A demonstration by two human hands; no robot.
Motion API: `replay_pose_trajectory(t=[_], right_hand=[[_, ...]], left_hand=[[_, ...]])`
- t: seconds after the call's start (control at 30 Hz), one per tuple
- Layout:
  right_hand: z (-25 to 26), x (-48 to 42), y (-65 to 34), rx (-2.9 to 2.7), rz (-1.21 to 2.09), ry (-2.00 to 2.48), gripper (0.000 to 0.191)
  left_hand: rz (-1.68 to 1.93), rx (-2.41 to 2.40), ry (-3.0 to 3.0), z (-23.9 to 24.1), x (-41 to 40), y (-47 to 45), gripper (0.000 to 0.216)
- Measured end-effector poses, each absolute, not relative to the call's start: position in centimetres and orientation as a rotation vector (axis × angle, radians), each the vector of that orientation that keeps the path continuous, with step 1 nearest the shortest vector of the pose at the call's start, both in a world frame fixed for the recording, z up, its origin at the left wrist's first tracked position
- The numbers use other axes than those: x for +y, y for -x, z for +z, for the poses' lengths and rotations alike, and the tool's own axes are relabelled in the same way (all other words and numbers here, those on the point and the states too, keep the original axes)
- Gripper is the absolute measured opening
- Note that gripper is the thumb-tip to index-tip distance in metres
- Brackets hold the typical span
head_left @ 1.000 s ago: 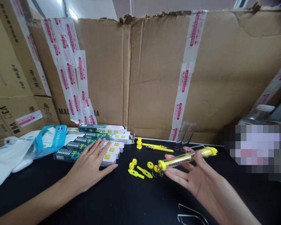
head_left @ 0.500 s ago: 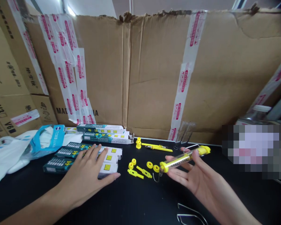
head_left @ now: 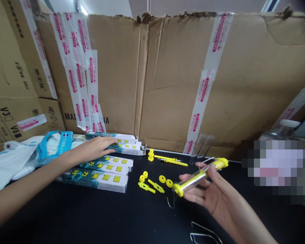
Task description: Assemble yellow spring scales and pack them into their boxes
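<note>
My right hand [head_left: 210, 194] holds a clear tube with yellow end caps and a wire hook [head_left: 200, 176], thumb on top and fingers under it, tilted up to the right above the black table [head_left: 117, 217]. My left hand [head_left: 95, 148] reaches to the far left, its fingers stretched flat on a teal and white box [head_left: 125, 147] in the back row near the cardboard wall. Closer boxes [head_left: 96, 177] lie in front of that hand. Small yellow plastic parts [head_left: 152, 181] lie between the two hands.
A tall taped cardboard wall [head_left: 167, 78] closes off the back, with stacked cartons [head_left: 12, 84] at the left. A white and blue plastic bag [head_left: 27, 156] lies at far left. Bent wire pieces [head_left: 203, 232] lie near the front edge. Yellow rods [head_left: 170, 159] rest at the back.
My left hand has lifted off the near boxes and moved back and left onto the rear boxes. The right hand has tilted the tube's left end down a little.
</note>
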State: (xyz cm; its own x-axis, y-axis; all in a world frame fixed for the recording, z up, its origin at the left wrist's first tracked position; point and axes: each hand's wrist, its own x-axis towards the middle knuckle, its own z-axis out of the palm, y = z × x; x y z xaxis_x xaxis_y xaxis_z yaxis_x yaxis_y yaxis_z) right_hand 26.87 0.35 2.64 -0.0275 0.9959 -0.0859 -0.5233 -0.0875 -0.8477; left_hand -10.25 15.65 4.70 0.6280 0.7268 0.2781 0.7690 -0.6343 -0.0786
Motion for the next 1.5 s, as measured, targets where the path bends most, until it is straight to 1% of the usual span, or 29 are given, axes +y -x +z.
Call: replay_pose_trajectory(t=[0.13,0.27,0.4,0.53,0.63,0.8,0.9,1.0,1.17,1.27,1.4,1.5], right_hand=[[2.8,0.3,-27.0,-0.724,1.505,0.857,0.026],[2.5,0.6,-27.4,-0.736,1.541,0.836,0.025],[2.6,0.5,-27.5,-0.710,1.539,0.802,0.035],[3.1,0.2,-27.4,-0.680,1.492,0.803,0.045],[3.4,0.1,-27.5,-0.738,1.524,0.765,0.041],[4.1,-0.2,-27.3,-0.746,1.465,0.749,0.031],[4.6,-0.3,-27.2,-0.696,1.423,0.760,0.033],[4.7,0.0,-27.3,-0.679,1.409,0.736,0.035],[4.5,0.3,-27.4,-0.716,1.382,0.727,0.034],[4.3,0.0,-27.1,-0.723,1.378,0.713,0.034],[4.0,-0.4,-26.7,-0.717,1.414,0.710,0.028],[3.8,-0.2,-26.6,-0.712,1.417,0.716,0.027]], left_hand=[[-0.278,-1.219,2.641,3.6,16.8,10.5,0.039],[-0.266,-1.195,2.587,3.8,16.9,10.2,0.037],[-0.323,-1.195,2.477,5.4,15.3,9.2,0.045],[-0.388,-1.201,2.391,7.0,12.1,8.1,0.050],[-0.404,-1.104,2.385,6.9,9.0,7.2,0.050],[-0.474,-0.738,2.206,5.1,4.2,5.5,0.039],[-0.506,-0.663,2.177,4.4,2.5,4.6,0.036],[-0.521,-0.655,2.227,3.8,1.7,3.9,0.041],[-0.579,-0.694,2.233,3.2,1.2,3.3,0.052],[-0.583,-0.685,2.227,2.8,0.9,3.1,0.052],[-0.595,-0.699,2.237,2.3,0.6,3.1,0.050],[-0.628,-0.704,2.256,2.0,0.6,3.3,0.047]])
